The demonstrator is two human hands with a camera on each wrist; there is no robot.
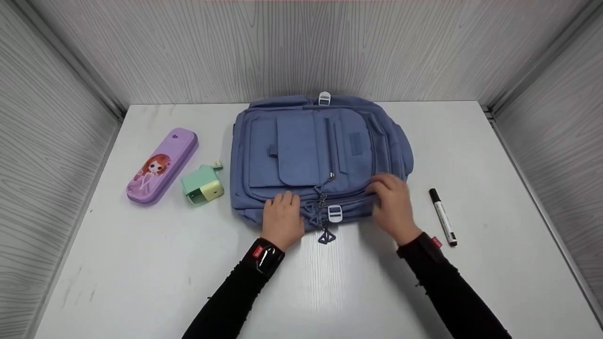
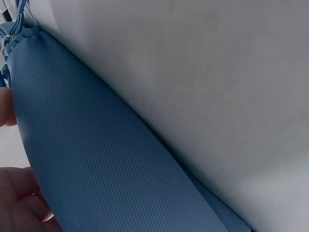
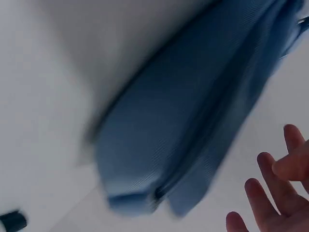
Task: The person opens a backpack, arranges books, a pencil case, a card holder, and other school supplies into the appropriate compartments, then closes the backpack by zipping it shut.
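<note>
While left hand (image 1: 283,221) grips backpack (image 1: 297,150), right hand (image 1: 393,207) spread; pencil case (image 1: 165,160), sharpener (image 1: 198,180), marker (image 1: 443,215) nearby.

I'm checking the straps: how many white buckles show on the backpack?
2: one white buckle at the far edge of the backpack, another white buckle at its near edge, between the left hand and right hand. More may be hidden underneath.

The backpack (image 1: 297,150) is dusty blue, finely ribbed so far as blur allows; the pencil case (image 1: 165,161) lilac with a red-haired figure (image 1: 156,165); the boxy item (image 1: 200,181) mint and yellow; the marker (image 1: 443,215) white, black-capped.
</note>
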